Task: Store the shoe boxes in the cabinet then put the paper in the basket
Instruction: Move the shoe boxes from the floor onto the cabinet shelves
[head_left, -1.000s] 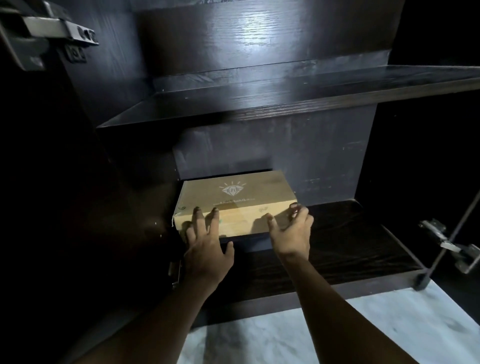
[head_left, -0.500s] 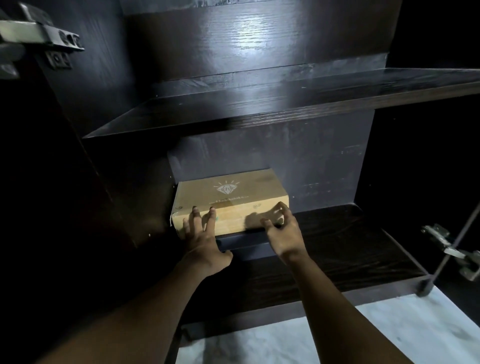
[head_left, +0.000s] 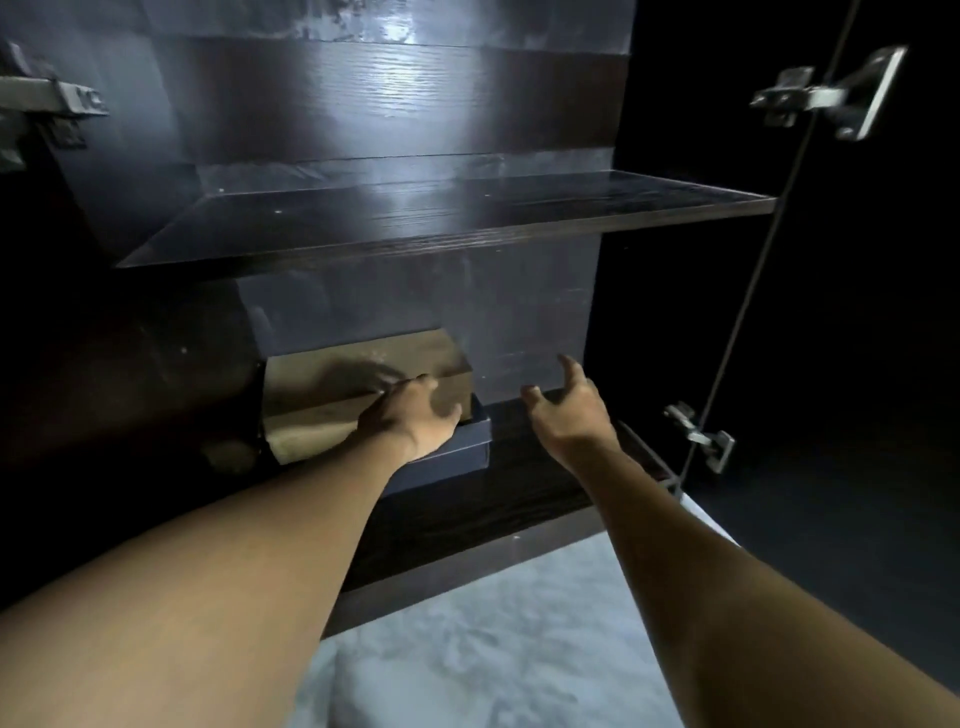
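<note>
The tan shoe box (head_left: 332, 384) is sitting on a dark blue box (head_left: 457, 457) in the cabinet's (head_left: 467, 218) bottom left corner, left hand (head_left: 415, 421) lying flat against its front, right hand (head_left: 569, 410) hanging open beside it, touching nothing.

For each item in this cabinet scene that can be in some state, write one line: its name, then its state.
tan shoe box: lid closed, stacked on the dark box, at the lower shelf's back left
dark blue shoe box: closed, under the tan box
left hand: resting on the tan box
right hand: open, holding nothing, clear of the boxes
upper shelf: bare
cabinet door hinge: swung open
</note>
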